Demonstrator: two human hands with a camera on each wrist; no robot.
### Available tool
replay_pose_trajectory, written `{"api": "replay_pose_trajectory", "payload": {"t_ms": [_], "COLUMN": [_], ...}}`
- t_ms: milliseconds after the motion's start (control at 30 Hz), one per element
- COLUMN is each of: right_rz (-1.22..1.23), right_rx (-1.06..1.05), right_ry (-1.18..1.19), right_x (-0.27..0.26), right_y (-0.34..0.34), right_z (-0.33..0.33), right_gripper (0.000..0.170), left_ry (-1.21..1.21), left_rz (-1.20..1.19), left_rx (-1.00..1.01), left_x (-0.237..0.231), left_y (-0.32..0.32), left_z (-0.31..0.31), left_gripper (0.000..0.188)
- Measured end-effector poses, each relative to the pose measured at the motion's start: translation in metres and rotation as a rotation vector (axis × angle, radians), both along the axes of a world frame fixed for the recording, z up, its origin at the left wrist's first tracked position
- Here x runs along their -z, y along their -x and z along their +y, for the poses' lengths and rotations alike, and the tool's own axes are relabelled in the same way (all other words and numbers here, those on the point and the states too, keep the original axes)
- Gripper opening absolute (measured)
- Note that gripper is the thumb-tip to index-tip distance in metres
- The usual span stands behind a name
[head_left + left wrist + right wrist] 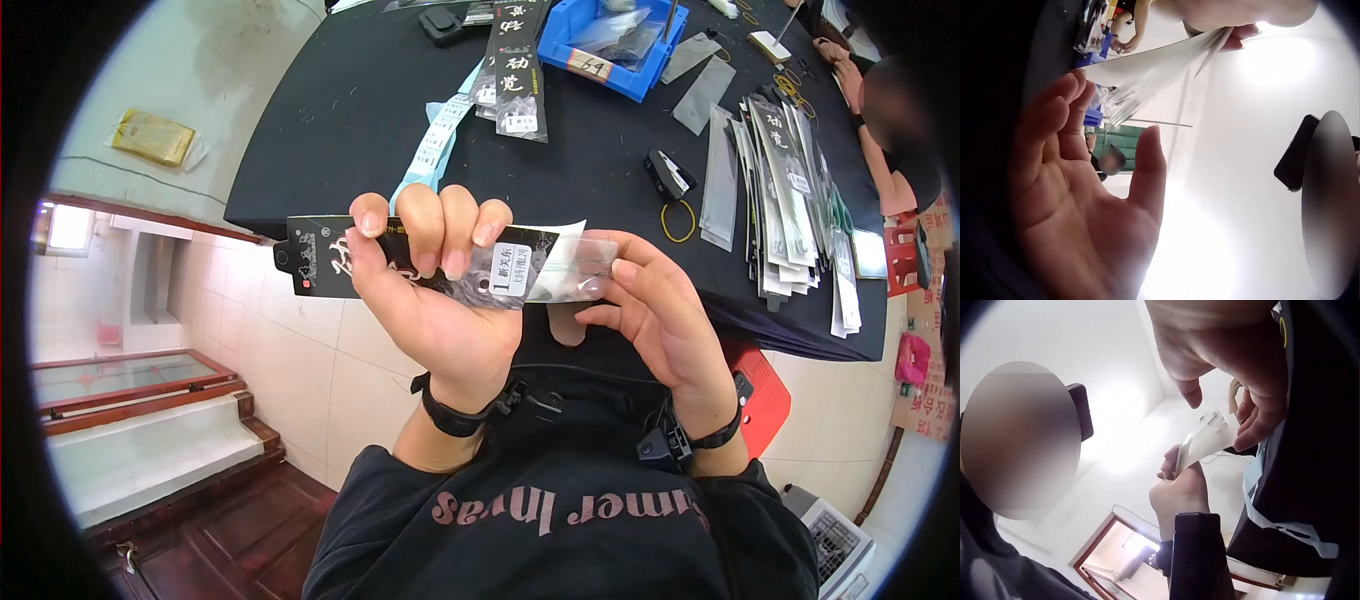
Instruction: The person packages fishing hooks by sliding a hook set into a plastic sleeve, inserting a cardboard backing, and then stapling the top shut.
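Observation:
My left hand [435, 275] grips a slim printed packet [510, 270], fingers wrapped over its top edge, palm towards me. The packet has a black hanging end at the left, a white label and a clear plastic end at the right. My right hand [670, 310] touches that clear end with its fingertips. Its thumb stands apart from the other fingers in the left wrist view, where the plastic [1147, 78] stretches between the two hands. From the right wrist, the left hand [1179, 494] shows beyond the clear plastic [1207, 440]. The middle of the packet is hidden under my left fingers.
A black-covered table [350, 130] lies beyond my hands. On it are a strip of labels [435, 145], black printed packets [515, 70], a blue bin [625, 88], a stapler [665, 175], a yellow rubber band [679, 222] and stacked packets [785, 200]. Another person's arm [880, 160] reaches in at right.

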State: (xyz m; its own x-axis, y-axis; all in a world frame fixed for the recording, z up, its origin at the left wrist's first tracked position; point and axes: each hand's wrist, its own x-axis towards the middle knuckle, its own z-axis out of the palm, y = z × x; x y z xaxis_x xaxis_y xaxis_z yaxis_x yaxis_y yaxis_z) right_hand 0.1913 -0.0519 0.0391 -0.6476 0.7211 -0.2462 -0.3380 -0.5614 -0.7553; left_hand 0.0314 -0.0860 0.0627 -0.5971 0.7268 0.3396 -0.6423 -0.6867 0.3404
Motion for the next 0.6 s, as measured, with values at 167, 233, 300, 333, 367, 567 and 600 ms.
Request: {"api": "replay_pose_trajectory", "payload": {"t_ms": [167,233,300,333,367,567,600], "right_rz": [-0.028,-0.062,-0.184,-0.309,-0.309,-0.516,-0.521], "right_rx": [0.068,0.103,0.132,0.135,0.134,0.186,0.193], "right_ry": [-0.101,-0.201,-0.546,-0.663,-0.662,-0.892,-0.931], "right_x": [0.0,0.001,0.002,0.003,0.002,0.0,0.001], "right_y": [0.003,0.005,0.006,0.005,0.004,0.006,0.006], "right_z": [-0.003,-0.004,-0.005,-0.004,-0.003,-0.002,-0.002], "right_gripper": [0.051,0.057,0.067,0.069,0.069,0.055,0.054], "left_ry": [0.017,0.044,0.089,0.091,0.11,0.16,0.17], "left_rz": [-0.009,-0.011,-0.032,-0.033,-0.056,-0.122,-0.143], "left_rx": [-0.031,-0.061,-0.092,-0.094,-0.071,-0.042,-0.036], "left_x": [0.006,0.008,0.01,0.01,0.01,0.011,0.011], "left_y": [0.001,0.002,0.002,0.002,0.002,0.0,0.0], "left_z": [0.0,0.0,-0.001,-0.001,-0.002,-0.003,-0.003], "left_gripper": [0.014,0.013,0.012,0.012,0.011,0.008,0.008]}}
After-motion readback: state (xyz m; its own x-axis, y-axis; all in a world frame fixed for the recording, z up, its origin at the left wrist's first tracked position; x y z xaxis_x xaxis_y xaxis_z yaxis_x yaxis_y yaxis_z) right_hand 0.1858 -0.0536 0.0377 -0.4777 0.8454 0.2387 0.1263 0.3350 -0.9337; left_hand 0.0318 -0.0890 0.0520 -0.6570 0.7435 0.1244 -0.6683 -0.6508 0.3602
